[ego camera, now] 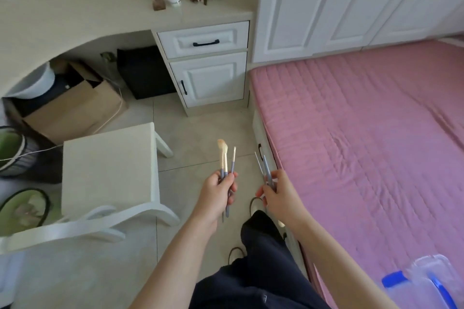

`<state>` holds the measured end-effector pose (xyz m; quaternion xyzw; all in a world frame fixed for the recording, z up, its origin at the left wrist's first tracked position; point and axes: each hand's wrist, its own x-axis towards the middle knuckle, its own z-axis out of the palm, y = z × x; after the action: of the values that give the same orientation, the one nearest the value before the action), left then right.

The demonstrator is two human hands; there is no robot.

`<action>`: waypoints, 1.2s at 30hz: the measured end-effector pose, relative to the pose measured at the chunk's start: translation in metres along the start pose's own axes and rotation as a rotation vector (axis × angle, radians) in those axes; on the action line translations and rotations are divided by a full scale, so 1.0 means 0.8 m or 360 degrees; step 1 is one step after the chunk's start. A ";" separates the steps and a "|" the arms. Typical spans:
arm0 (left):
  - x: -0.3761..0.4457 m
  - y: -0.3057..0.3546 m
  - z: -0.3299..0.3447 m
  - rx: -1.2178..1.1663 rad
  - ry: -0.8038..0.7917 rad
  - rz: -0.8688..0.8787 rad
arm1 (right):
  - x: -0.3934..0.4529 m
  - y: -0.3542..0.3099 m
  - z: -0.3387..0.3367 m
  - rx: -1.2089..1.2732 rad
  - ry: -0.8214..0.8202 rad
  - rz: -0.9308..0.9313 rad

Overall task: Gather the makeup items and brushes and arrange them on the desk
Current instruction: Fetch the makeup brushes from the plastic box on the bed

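Counted items
Three brushes (pixel 225 158) are held in one hand, two brushes (pixel 265 170) in the other; one chair (pixel 108 168), one bed (pixel 364 133), one container (pixel 424 281).

One wide-angle camera, worn on the person's head, looks forward and steeply down. Both forearms reach in from the bottom edge, close to the lens. The bench (pixel 75 15) curves across the upper left, farther off; the bed (pixel 364 133) fills the right. Edges bend with lens distortion.
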<state>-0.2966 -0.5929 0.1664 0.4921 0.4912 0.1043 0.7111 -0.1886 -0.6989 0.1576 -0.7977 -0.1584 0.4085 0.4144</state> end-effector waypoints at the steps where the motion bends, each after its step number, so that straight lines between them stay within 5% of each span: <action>1: 0.010 0.006 -0.003 -0.0007 0.0019 -0.0005 | 0.012 -0.009 0.001 -0.0019 -0.0029 -0.0012; 20: 0.249 0.196 0.004 -0.0102 0.0277 -0.0018 | 0.303 -0.200 -0.040 -0.0328 -0.0240 -0.0215; 36: 0.435 0.324 -0.050 -0.0047 0.0254 -0.0051 | 0.484 -0.327 0.012 -0.0108 -0.0146 -0.0124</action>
<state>-0.0692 -0.2208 0.1659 0.4638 0.5525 0.1390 0.6785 0.0647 -0.3060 0.1598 -0.7850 -0.2220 0.4226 0.3949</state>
